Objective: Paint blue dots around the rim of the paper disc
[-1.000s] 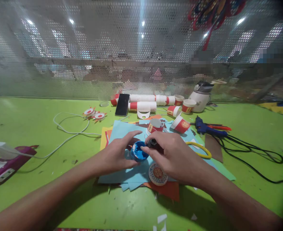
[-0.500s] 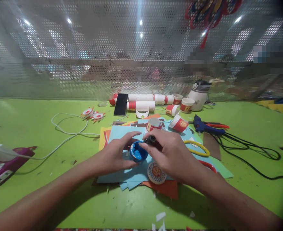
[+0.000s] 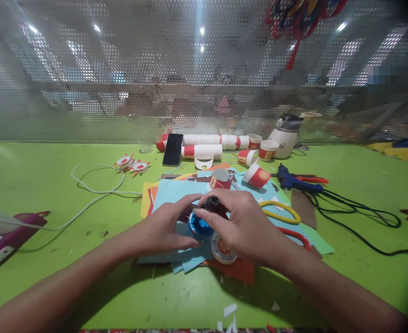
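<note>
Just below frame centre, the left hand (image 3: 160, 230) curves around a blue pot (image 3: 199, 225) — whether its fingers grip, I cannot tell. The right hand (image 3: 242, 218) pinches a black cylinder (image 3: 212, 202); a slip could tip the pot onto the light-blue paper (image 3: 171, 190).

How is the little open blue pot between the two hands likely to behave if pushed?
The blue pot could spill if tipped, since its top is open and the blue inside gleams as if wet. Being round-walled, it might roll once on its side.
</note>
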### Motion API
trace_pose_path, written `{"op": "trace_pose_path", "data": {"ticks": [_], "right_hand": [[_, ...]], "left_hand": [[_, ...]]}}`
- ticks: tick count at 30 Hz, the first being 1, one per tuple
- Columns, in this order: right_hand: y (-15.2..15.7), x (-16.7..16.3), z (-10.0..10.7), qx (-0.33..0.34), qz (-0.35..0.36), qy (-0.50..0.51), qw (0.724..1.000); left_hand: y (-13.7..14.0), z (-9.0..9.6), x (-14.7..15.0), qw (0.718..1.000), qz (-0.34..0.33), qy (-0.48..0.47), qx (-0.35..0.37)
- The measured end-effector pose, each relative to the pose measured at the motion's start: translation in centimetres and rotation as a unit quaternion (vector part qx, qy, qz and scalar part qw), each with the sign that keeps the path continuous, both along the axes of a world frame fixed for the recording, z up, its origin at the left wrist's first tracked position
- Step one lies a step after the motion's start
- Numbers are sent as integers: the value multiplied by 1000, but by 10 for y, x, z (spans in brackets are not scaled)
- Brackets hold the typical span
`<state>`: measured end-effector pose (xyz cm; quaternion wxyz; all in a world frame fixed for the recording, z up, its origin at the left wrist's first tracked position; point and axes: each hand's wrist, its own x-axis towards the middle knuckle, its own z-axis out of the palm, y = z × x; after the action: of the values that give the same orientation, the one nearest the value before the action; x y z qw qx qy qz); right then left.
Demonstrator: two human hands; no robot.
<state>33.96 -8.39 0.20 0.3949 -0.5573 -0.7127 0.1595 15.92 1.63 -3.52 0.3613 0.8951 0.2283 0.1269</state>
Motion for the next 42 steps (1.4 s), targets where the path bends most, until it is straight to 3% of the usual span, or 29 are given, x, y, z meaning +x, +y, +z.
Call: {"op": "trace_pose_path", "data": {"ticks": [4, 9, 11, 15, 17, 22, 24, 27, 31, 34, 37, 40, 42], "right_hand": [[-4, 1, -4, 68, -14, -62, 996], [-11, -1, 6, 18, -25, -167, 985], [-11, -1, 11, -12, -12, -153, 988], [-4, -2, 12, -77, 14, -28, 997], [-2, -2, 7, -65, 9, 1, 998], [-5, -1, -1, 57, -23, -61, 996], [-8, -1, 2, 49, -32, -108, 992], [-10, -2, 10, -16, -40, -140, 989], [-3, -3, 13, -120, -20, -38, 992], [0, -3, 8, -65, -12, 2, 998], [-3, -2, 5, 15, -33, -41, 998], [-10, -2, 9, -9, -43, -116, 992], [-13, -4, 12, -44, -19, -115, 992]], "left_hand": [[5, -5, -1, 999, -14, -29, -28], [5, -6, -1, 999, -5, -24, -43], [3, -5, -1, 999, -11, -17, -40], [0, -2, -1, 1000, -19, -4, -20], [0, -1, -1, 1000, -18, -1, -9], [6, -7, -3, 999, -12, -20, -25], [7, -8, -3, 999, -11, -26, -41], [4, -5, -3, 999, -9, -15, -38], [0, 0, -2, 999, -20, -6, -32], [1, -2, -2, 1000, -21, -3, -23], [3, -5, -3, 1000, -11, -5, -10], [2, -5, -3, 1000, -15, -6, -3], [0, -3, -3, 1000, -29, -9, 3]]}}
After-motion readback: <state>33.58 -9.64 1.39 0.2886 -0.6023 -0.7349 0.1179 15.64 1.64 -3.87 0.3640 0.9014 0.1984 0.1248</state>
